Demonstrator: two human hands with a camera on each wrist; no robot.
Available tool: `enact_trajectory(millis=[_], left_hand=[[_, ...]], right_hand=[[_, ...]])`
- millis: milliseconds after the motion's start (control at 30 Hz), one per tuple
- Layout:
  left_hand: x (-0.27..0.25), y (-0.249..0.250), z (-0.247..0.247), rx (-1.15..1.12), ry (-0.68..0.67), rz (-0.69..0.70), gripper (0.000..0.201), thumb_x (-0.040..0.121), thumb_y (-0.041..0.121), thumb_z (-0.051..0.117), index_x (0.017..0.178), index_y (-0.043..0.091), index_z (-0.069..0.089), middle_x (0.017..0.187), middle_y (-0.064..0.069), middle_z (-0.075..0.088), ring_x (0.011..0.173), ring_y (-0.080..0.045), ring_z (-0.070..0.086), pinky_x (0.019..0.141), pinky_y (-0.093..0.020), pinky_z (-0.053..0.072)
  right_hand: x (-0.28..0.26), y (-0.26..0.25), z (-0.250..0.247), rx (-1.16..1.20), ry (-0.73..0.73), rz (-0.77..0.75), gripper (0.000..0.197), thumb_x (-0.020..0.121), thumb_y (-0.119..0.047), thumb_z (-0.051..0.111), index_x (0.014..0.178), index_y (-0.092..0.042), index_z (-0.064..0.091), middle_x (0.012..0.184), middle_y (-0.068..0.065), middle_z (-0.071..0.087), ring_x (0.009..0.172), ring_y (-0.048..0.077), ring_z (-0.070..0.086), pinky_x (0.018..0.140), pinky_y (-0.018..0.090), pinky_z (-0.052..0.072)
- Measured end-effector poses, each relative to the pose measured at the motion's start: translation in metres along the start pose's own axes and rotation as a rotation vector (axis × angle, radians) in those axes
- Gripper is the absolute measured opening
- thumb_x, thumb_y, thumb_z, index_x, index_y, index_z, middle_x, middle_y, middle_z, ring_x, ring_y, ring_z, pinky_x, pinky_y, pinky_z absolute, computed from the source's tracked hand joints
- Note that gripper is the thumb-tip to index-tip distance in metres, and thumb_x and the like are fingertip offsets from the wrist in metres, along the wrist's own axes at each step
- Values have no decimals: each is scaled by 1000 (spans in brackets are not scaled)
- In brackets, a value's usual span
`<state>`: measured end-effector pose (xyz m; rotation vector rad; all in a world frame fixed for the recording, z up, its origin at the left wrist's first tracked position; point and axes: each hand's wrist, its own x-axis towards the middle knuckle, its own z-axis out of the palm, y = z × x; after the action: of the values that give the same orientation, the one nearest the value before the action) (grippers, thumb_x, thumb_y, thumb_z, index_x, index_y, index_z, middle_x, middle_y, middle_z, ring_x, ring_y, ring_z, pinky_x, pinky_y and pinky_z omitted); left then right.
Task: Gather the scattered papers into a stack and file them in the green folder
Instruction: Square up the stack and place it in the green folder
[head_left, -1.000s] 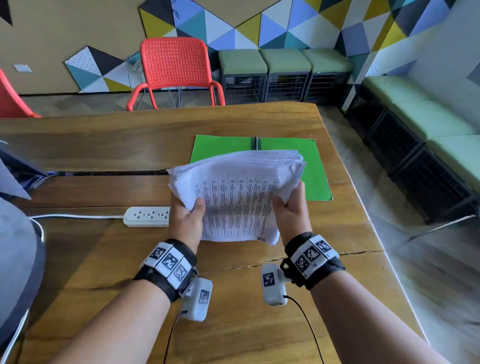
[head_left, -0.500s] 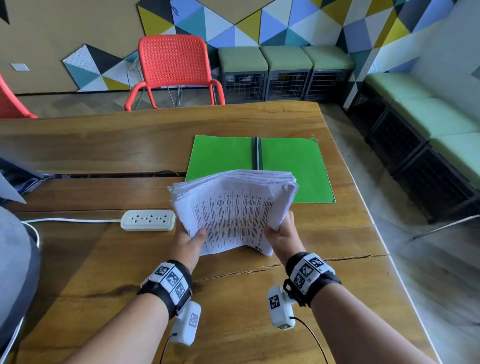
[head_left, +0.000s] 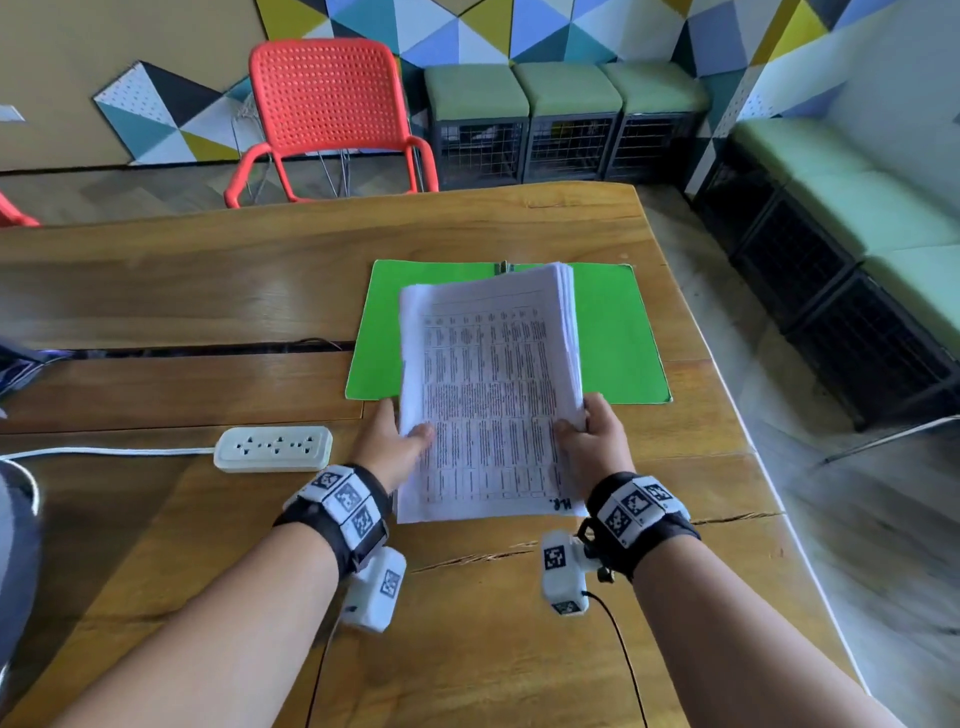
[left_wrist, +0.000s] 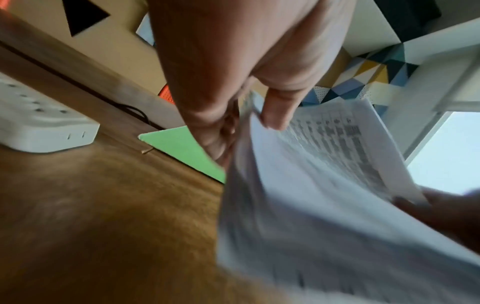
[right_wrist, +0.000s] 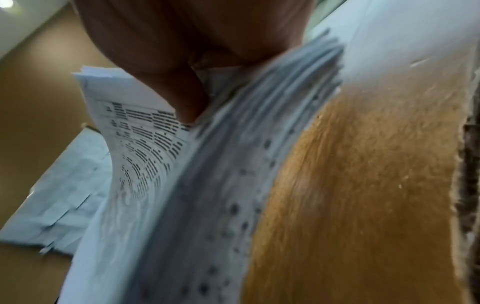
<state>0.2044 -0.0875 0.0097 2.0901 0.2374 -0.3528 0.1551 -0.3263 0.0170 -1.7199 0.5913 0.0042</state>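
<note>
a person's left hand (head_left: 390, 441) and right hand (head_left: 592, 441) clasp a thick stack of printed papers (head_left: 488, 395) by its near side edges, each thumb pressed on the top sheet and the fingers tucked beneath. the stack is held above the wooden table (head_left: 208, 291), its far half over the open green folder (head_left: 618, 338). a white power strip (head_left: 274, 449) lies beside the left hand.

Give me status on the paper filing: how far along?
Gathering looks done: the papers form one stack. In hand: left hand and right hand each grip a near corner, holding the stack above the open green folder. Left: lay it on the folder and close the cover.
</note>
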Motion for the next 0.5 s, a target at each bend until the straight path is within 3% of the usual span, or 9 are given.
enact_trajectory(millis=[67, 167, 333, 433, 500], left_hand=[[21, 4, 1, 30, -27, -22, 61, 91, 28, 60, 144, 19, 33, 132, 1, 53, 120, -23, 54, 102, -41, 45], [61, 5, -2, 121, 98, -47, 57, 94, 16, 55, 146, 15, 33, 146, -8, 44, 129, -27, 47, 107, -40, 38], [115, -10, -5, 346, 241, -207, 65, 87, 29, 62, 144, 12, 35, 144, -17, 44, 131, -36, 44, 108, -47, 38], [130, -13, -1, 395, 173, -302, 82, 87, 34, 63, 151, 9, 19, 156, -19, 23, 145, -34, 22, 115, -48, 26], [135, -13, 0, 450, 141, -355, 91, 84, 34, 69, 152, 7, 16, 158, -20, 15, 146, -35, 18, 115, -48, 24]], right_hand=[[13, 3, -7, 10, 45, 51, 6, 91, -5, 55, 92, -10, 52, 85, 8, 59, 65, 20, 56, 54, 30, 52], [29, 12, -17, -31, 76, 120, 8, 90, -4, 56, 93, -12, 55, 83, 6, 60, 62, 18, 56, 51, 28, 50], [48, 28, -21, -166, 92, 140, 10, 86, -5, 50, 90, -11, 56, 75, 6, 59, 53, 16, 53, 41, 22, 43], [56, 36, -19, -182, 81, 166, 10, 87, -6, 52, 89, -15, 56, 78, 6, 61, 58, 16, 55, 46, 24, 46], [59, 40, -17, -154, 74, 193, 12, 89, -6, 53, 91, -18, 57, 82, 8, 63, 61, 17, 56, 51, 27, 51]])
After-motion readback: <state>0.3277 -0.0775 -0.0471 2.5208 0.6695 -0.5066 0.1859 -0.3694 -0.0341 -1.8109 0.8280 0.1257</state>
